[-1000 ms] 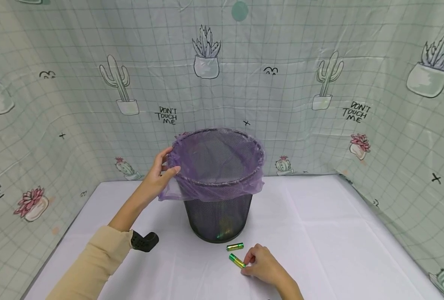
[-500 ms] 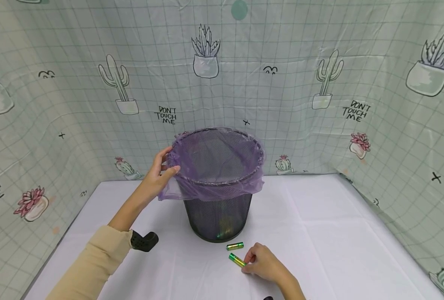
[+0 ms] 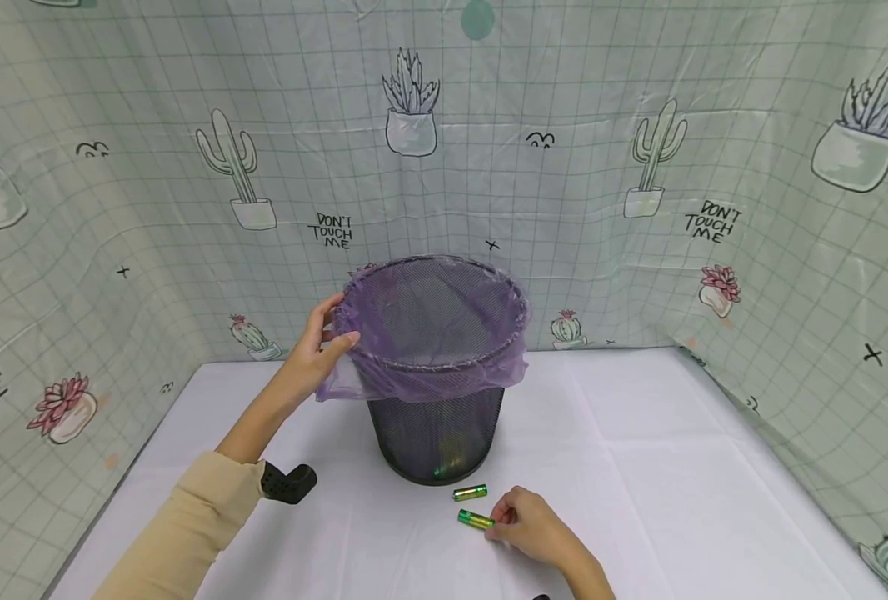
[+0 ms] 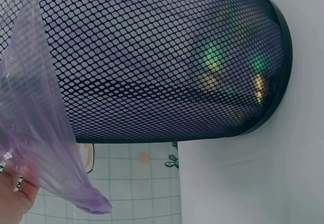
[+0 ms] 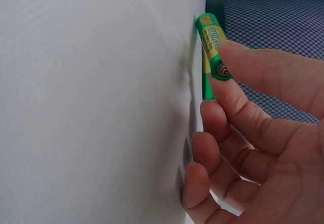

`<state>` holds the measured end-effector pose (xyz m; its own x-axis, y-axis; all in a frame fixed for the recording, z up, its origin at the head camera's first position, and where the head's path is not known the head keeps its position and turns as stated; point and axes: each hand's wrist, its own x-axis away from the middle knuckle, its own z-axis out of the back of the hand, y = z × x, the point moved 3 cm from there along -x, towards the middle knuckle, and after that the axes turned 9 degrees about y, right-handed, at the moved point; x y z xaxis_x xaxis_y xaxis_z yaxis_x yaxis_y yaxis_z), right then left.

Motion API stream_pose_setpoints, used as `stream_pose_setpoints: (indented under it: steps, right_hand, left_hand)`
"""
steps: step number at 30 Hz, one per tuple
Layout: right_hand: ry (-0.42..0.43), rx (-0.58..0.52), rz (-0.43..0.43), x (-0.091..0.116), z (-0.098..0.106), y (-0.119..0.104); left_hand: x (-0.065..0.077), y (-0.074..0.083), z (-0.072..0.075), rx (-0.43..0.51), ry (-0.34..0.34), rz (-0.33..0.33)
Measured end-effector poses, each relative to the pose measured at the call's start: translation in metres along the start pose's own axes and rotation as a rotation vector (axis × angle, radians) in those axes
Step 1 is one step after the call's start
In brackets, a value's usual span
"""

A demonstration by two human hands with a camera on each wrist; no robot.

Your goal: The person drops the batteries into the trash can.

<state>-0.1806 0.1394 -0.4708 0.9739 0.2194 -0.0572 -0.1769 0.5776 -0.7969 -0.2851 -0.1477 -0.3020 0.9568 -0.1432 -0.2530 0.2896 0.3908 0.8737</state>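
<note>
A black mesh wastebasket (image 3: 435,437) stands upright, lined with a thin purple bin bag (image 3: 429,385) folded out over its rim. My left hand (image 3: 318,346) grips the lined rim at the left, thumb on top; in the left wrist view its fingers (image 4: 29,181) show against the bag. In front of the basket, my right hand (image 3: 531,527) pinches one end of a green and gold battery (image 5: 212,39) between thumb and index finger. A second such battery (image 3: 470,492) lies on the table just beyond it, close to the basket's base.
Through the mesh, several blurred green and gold shapes (image 4: 213,59) show at the basket's bottom. A black strap-like piece (image 3: 289,483) sits by the left sleeve (image 3: 189,517). Patterned cloth (image 3: 451,200) hangs behind and along both sides of the white table (image 3: 639,500).
The pinched battery has turned slightly, from slanting to nearly level, as my right hand shifts a touch to the right. My left hand and the wastebasket stay where they were.
</note>
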Motion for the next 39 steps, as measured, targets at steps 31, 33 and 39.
stream_pose_setpoints:
  steps: [31,33,39]
  right_hand:
    - [0.388,0.016,0.379,-0.008,0.088,-0.106]
    - [0.403,0.019,0.393,-0.009,0.092,-0.112]
    - [0.442,0.023,0.429,-0.013,0.102,-0.126]
  left_hand:
    - [0.000,-0.001,0.000,0.008,0.003,0.000]
    - [0.000,-0.001,0.001,0.005,0.002,0.003]
    - [-0.001,-0.002,0.000,0.001,-0.005,0.005]
